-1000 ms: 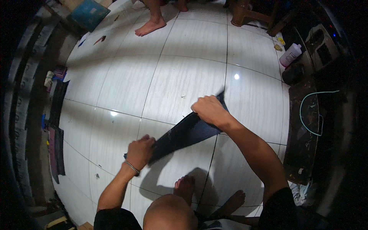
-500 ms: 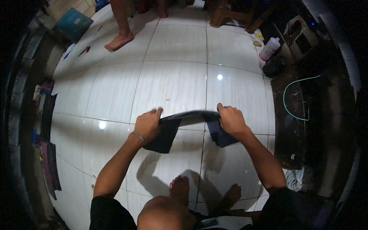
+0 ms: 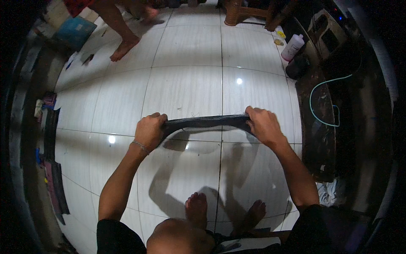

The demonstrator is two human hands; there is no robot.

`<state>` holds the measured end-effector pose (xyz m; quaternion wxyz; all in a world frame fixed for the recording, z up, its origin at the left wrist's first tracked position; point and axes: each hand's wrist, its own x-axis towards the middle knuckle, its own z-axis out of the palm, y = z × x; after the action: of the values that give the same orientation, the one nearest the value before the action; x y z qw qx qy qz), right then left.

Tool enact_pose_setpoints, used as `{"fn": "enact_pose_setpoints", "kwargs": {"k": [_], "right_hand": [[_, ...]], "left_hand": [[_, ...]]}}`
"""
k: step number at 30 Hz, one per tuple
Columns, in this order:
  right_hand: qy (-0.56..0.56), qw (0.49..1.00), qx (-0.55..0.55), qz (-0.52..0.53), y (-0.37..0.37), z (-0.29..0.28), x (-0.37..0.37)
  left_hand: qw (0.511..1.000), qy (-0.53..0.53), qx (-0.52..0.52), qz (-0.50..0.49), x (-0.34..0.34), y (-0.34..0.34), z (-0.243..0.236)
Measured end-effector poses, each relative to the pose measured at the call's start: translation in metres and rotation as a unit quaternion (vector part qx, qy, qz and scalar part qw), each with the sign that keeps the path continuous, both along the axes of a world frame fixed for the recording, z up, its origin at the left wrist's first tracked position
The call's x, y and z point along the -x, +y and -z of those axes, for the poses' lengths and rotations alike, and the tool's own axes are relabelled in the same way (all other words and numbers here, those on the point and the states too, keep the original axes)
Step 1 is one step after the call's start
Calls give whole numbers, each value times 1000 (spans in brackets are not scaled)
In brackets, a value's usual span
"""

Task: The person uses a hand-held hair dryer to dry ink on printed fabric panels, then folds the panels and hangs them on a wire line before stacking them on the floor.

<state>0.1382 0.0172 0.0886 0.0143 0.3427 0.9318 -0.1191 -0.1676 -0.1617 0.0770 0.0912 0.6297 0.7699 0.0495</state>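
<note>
Both fists are closed on a dark piece of cloth [image 3: 207,121], stretched taut between them above the floor. Its upper edge looks frayed, with loose threads standing up. My left hand [image 3: 150,131], with a bracelet at the wrist, grips one end. The other end is in my right hand [image 3: 264,127]. Beneath its straight top edge the cloth curves down toward each fist, and the parts inside the fingers are hidden.
A person's foot [image 3: 125,47] is on the white tiled floor [image 3: 186,91] at the far left. A blue-green panel [image 3: 76,34] lies behind it. On the right are a bottle [image 3: 292,47], a dark round object [image 3: 297,67], a plastic stool [image 3: 231,15] and a pale green cable [image 3: 311,98].
The cloth has gone from sagging with hanging flaps to a tight, nearly straight strip. My hands moved slightly apart. At the far left, the other person's legs shifted.
</note>
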Motion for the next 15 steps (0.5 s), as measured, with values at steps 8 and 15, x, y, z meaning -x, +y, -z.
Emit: {"fn": "enact_pose_setpoints", "kwargs": {"k": [8, 15], "right_hand": [[-16, 998, -62, -28, 25, 14, -1], [198, 923, -329, -22, 70, -21, 61]], "left_hand": [[999, -32, 37, 4, 8, 11, 17], [837, -469, 144, -243, -7, -3, 65]]}}
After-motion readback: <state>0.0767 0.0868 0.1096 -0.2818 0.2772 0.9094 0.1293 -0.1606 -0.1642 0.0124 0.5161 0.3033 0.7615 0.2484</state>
